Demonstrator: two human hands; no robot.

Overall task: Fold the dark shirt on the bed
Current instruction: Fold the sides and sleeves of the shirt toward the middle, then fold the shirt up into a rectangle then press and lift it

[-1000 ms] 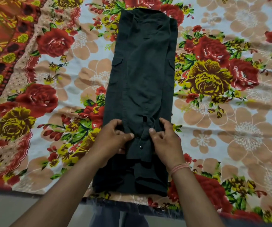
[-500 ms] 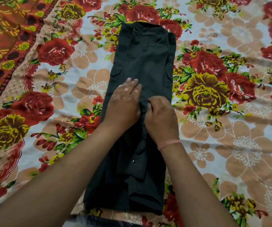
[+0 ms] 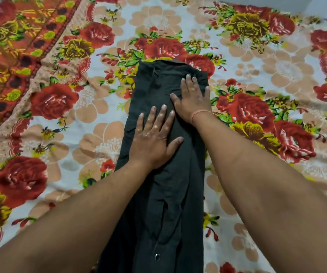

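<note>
The dark shirt [image 3: 158,194] lies as a long narrow strip down the middle of the bed, its sides folded inward. My left hand [image 3: 154,138] presses flat on the strip's middle with fingers spread. Farther up, near the far end, my right hand [image 3: 193,97] lies flat on the cloth, fingers straight, a thin pink band on its wrist. A small button [image 3: 157,256] shows low on the shirt. My forearms hide part of the strip's lower edges.
A floral bedsheet [image 3: 276,75] with red roses and peach flowers covers the bed on all sides of the shirt. An orange patterned border [image 3: 11,46] runs along the far left.
Both hands have slid up the shirt away from me, from pinching the cloth near its lower end to lying flat on its upper half. The view has shifted forward.
</note>
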